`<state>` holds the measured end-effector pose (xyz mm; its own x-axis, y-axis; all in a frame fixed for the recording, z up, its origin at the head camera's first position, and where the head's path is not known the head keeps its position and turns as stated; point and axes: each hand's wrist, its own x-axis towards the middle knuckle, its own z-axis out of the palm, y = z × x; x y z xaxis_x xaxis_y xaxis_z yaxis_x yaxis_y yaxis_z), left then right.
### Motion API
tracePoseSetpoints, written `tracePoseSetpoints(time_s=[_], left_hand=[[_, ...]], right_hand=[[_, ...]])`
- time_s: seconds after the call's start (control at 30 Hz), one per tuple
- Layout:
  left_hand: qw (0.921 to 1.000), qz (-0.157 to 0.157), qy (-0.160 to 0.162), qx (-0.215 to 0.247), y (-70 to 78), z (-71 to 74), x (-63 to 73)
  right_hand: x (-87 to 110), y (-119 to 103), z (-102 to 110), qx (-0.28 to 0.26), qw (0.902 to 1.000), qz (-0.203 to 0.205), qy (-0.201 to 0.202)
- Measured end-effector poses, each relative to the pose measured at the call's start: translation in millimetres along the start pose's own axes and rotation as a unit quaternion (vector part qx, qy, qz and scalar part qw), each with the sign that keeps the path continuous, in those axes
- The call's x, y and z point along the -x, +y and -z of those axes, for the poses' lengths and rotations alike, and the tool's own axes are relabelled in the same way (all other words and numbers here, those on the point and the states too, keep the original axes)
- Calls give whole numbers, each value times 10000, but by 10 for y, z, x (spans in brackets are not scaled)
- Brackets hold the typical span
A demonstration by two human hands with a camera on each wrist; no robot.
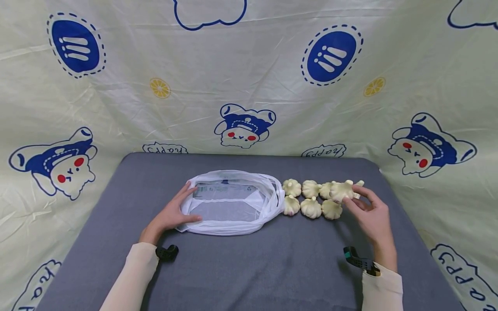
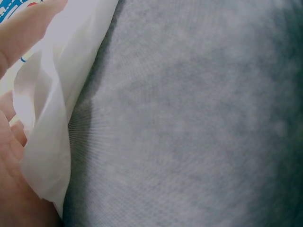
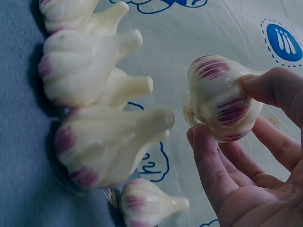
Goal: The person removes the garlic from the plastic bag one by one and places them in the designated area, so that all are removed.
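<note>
A white plastic bag lies with its mouth spread wide on the grey table. My left hand holds the bag's left rim, thumb and forefinger spread over its edge; in the left wrist view the white plastic passes between thumb and fingers. To the right, my right hand pinches a garlic bulb between thumb and fingers, raised above the others. Its skin is pale with purple streaks. Several more garlic bulbs sit in two rows beside the bag's right side. The held bulb partly covers those at the back right.
The grey tabletop stretches in front of the bag and bulbs. A pale printed cloth hangs behind the table and along its sides. Dark wrist cameras are strapped on both wrists.
</note>
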<state>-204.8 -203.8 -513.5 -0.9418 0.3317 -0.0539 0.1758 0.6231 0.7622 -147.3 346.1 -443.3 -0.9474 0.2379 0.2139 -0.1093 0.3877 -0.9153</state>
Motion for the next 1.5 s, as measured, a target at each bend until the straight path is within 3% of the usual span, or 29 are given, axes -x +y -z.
tracePoseSetpoints(time_s=[0.2, 0.4, 0.57, 0.8, 1.07, 1.3, 1.5], left_hand=[[10000, -22, 11, 7, 2, 5, 4], [10000, -60, -9, 9, 1, 11, 4], [10000, -76, -32, 49, 12, 16, 6], [9999, -119, 32, 119, 0, 15, 10], [9997, -197, 104, 134, -6, 8, 13], [9998, -149, 94, 73, -3, 9, 15], [9999, -96, 64, 77, 0, 14, 14]], right_hand=[[-1, 92, 100, -1282, 9917, -4, 130], [-14, 206, 186, -1799, 9833, -205, 176], [-11, 296, 229, -1690, 9850, -310, 167], [-18, 426, 262, -921, 9921, -679, 512], [25, 589, 285, -1104, 9880, -860, 652], [39, 733, 272, -711, 9855, -1227, 935], [32, 808, 235, -435, 9856, -1233, 1069]])
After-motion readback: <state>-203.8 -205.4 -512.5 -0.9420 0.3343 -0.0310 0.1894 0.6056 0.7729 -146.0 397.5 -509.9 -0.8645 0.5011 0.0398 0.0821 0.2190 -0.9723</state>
